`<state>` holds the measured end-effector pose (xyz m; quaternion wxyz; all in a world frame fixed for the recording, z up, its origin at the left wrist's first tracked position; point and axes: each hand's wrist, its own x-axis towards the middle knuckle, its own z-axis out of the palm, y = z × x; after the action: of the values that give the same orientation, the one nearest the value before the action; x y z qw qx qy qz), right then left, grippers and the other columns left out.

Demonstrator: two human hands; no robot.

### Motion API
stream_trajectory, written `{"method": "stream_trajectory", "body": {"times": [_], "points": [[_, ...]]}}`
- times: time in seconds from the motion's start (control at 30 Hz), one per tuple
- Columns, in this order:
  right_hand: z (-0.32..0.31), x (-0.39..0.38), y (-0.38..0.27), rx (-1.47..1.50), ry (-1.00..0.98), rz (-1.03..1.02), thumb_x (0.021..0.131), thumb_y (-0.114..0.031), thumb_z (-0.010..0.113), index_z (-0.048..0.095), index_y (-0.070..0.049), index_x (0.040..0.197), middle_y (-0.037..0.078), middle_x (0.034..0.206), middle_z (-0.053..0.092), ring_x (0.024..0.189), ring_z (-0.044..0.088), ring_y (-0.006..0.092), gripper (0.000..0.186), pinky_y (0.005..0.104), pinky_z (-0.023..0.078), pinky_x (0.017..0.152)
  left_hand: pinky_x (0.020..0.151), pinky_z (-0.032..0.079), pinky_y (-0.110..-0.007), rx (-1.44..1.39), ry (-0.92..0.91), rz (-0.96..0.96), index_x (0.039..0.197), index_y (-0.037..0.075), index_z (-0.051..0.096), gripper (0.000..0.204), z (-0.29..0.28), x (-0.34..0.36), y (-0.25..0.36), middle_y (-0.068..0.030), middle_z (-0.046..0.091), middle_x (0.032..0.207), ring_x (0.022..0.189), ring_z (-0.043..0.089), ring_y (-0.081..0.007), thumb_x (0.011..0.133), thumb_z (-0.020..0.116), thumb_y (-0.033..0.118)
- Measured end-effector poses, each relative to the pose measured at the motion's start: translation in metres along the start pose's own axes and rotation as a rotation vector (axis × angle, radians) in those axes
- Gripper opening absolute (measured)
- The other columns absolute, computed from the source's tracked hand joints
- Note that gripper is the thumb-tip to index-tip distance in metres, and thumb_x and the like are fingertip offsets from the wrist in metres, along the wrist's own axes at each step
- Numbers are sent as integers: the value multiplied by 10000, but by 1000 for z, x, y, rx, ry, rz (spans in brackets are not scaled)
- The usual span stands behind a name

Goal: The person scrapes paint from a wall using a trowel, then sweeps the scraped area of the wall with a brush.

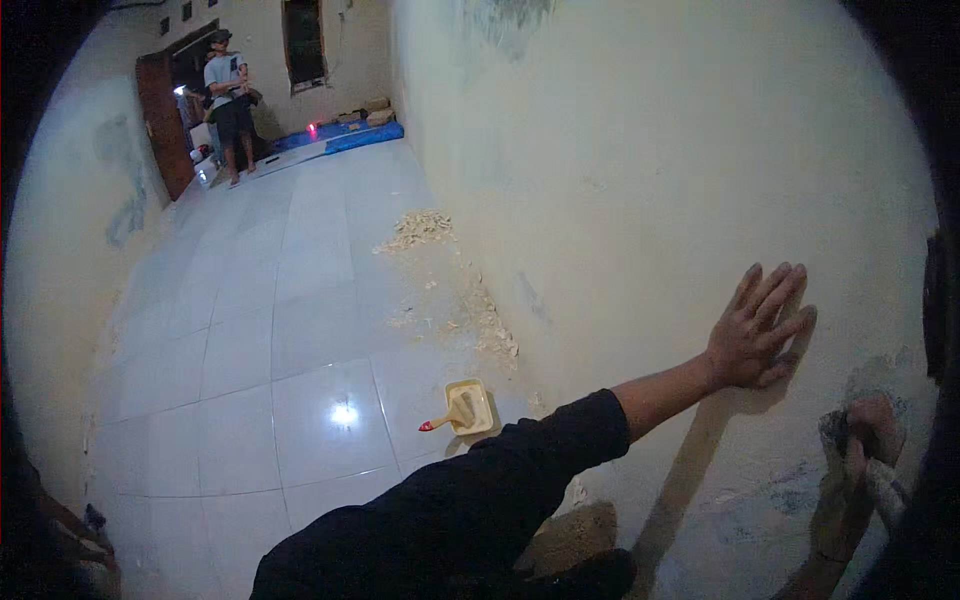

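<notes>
My left hand (762, 328) lies flat against the pale wall (640, 190), fingers spread, with the black-sleeved arm stretched across the view. It holds nothing. Low on the wall at the far right, my right hand (868, 425) is closed next to a dark, scraped patch. A pale, greyish piece shows just below its fingers, too dim to name. Down on the floor, left of my arm, sits a small yellowish tray (486, 408). A paintbrush (455, 415) with a red-tipped handle rests across its rim.
Flaked paint (420, 230) is heaped on the white tiles (235, 355) along the wall base. A person (230, 100) stands by the far doorway, near a blue tarp (365, 135). Another person's hand (92, 545) holds a dark object at the lower left edge.
</notes>
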<state>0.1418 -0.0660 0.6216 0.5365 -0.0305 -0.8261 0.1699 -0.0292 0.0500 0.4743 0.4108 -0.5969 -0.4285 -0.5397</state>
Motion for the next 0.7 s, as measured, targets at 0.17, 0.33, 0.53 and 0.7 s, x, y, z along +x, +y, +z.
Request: {"method": "stream_trajectory", "body": {"times": [0.17,0.33,0.53,0.7], "points": [[25,37,-37,-107,-12,29,849,-113,604,557,-61,948,73,876,579,759,564,156,122,333,505,686,1113,107,-547,-135,118,-25,1335,176,427,617,30,27,34,-228,242,1473,1367,238,-377,787,530,440],[-183,-52,137,-283,15,164,862,-95,577,577,-65,983,63,914,592,803,567,143,125,304,486,713,1095,113,-583,-105,65,17,1360,188,415,650,37,24,26,-206,269,1470,1370,237,-371,755,563,374],[-79,-15,74,-356,-225,227,773,-2,589,596,-78,810,1,798,600,751,564,104,85,263,483,709,1091,163,-542,22,69,48,1348,153,412,608,6,19,-3,-204,328,1431,1333,297,-364,797,549,370],[-104,-20,57,-519,-154,27,761,39,602,599,-53,829,0,668,573,616,547,65,114,227,457,578,1101,160,-524,-17,95,35,1342,188,424,556,21,21,10,-178,300,1450,1346,285,-336,824,536,358]]}}
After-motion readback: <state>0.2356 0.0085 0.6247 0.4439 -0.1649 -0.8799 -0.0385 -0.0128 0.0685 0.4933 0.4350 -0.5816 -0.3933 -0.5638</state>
